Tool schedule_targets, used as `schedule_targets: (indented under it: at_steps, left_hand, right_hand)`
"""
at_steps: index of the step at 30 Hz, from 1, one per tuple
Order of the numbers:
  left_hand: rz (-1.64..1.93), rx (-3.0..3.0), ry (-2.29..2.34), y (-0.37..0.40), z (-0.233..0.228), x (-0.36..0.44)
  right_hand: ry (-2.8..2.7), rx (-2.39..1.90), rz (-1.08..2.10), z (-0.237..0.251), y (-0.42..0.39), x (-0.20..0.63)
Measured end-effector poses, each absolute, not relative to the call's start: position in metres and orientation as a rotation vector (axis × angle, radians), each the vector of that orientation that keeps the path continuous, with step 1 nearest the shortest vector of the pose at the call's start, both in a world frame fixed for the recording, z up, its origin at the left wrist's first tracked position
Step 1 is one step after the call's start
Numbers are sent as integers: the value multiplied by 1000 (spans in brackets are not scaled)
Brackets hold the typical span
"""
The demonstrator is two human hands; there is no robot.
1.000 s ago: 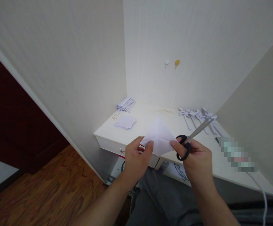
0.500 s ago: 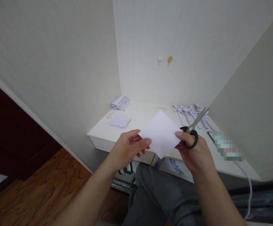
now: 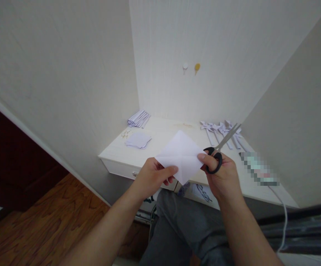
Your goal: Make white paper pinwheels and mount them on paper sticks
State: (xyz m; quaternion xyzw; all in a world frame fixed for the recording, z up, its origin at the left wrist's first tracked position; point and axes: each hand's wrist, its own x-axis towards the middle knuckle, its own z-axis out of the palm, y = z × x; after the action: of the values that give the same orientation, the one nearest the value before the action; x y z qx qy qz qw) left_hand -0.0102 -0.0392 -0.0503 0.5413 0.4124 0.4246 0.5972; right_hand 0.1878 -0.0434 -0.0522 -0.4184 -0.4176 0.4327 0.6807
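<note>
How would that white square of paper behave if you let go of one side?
The paper square would probably droop: it is thin, creased, and pinched by the left hand and right hand. It looks very light, so likely easy to tear or blow away.

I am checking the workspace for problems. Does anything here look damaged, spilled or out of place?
Nothing stands out. The paper square, creased but untorn, is held by the left hand and right hand, which also holds scissors. Paper piles lie tidy on the desk.
</note>
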Motion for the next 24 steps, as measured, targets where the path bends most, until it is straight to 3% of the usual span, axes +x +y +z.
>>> schedule_targets:
  at_steps: [13, 24]
  left_hand:
    - [1463, 1090, 947, -35, -20, -38]
    - [1594, 1104, 1040, -48, -5, -35]
  right_hand:
    - [-1634, -1255, 1379, -41, -59, 171]
    - [-1634, -1167, 1583, -36, -66, 152]
